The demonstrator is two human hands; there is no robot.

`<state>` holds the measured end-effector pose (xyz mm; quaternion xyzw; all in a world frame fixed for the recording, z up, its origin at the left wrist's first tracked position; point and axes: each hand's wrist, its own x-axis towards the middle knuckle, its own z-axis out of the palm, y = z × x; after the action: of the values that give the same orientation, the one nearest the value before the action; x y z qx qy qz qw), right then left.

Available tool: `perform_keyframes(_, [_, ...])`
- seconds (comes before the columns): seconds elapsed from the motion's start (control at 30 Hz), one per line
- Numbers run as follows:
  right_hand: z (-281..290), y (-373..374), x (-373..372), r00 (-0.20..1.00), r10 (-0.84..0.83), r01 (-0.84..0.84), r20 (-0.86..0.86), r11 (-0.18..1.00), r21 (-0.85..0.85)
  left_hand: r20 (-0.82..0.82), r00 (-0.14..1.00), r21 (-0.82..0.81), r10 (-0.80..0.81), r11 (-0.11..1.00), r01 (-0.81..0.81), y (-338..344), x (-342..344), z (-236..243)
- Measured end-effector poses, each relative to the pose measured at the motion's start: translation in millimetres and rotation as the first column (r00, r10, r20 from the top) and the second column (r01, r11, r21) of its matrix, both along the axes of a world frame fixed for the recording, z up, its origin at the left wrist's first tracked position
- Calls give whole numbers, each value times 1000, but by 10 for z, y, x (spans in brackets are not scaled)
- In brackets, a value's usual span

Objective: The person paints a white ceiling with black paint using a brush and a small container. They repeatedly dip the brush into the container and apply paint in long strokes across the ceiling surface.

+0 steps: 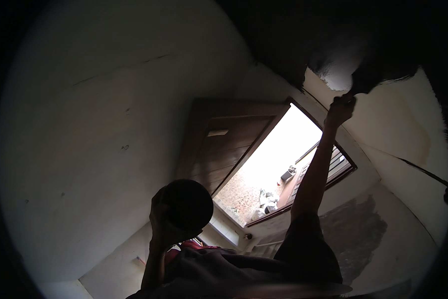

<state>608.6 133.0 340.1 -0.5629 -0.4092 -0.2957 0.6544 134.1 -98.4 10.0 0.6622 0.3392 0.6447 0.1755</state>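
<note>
At seven o'clock our left hand [160,225] cups a dark round tin [188,203], while at one o'clock our right hand [340,110] clamps a brush spreading dark paint [383,60]; reloading likely comes next.

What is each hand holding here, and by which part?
The left hand cups a dark round container from below and behind. The right hand, raised to the ceiling, grips something too dark to identify.
</note>
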Motion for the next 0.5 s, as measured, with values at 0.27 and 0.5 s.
perform_keyframes(0.27, [-2255, -617, -465, 980, 102, -177, -170, 841, -512, -42, 997, -33, 64, 997, -65, -61, 86, -119])
perform_keyframes(0.5, [-2249, -2231, -1567, 677, 680, -682, -284, 433, -589, -79, 990, -61, 113, 991, -118, 27, 270, -376])
